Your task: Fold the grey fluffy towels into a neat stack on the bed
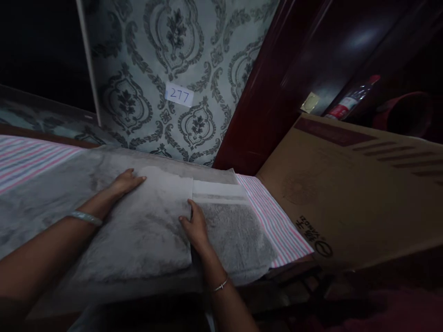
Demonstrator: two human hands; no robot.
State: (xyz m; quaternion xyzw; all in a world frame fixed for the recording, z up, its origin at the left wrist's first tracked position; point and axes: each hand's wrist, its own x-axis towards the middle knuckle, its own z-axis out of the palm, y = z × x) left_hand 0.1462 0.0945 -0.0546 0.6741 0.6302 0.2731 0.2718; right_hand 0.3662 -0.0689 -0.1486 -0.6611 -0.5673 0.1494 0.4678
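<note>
A grey plush cloth (138, 235), folded over, lies across a long surface in front of me. My left hand (126, 183) rests on its upper part, fingers stretched out, thumb and forefinger apart. At the right edge of the folded layer is my right hand (197, 226); its thumb and forefinger are spread on the fabric, while the other fingers are partly hidden. Right of that edge lies a darker grey plush piece (235, 235) with a pale band (219, 189) along its top. Beneath everything shows a pink, white and grey striped cloth (273, 219).
A large cardboard box (346, 198) stands at the right, close to the striped cloth. Behind it are a bottle with a red cap (351, 102) and a dark red door frame (256, 92). A paper marked 277 (179, 94) sticks to the patterned wall, beside a dark screen (41, 50).
</note>
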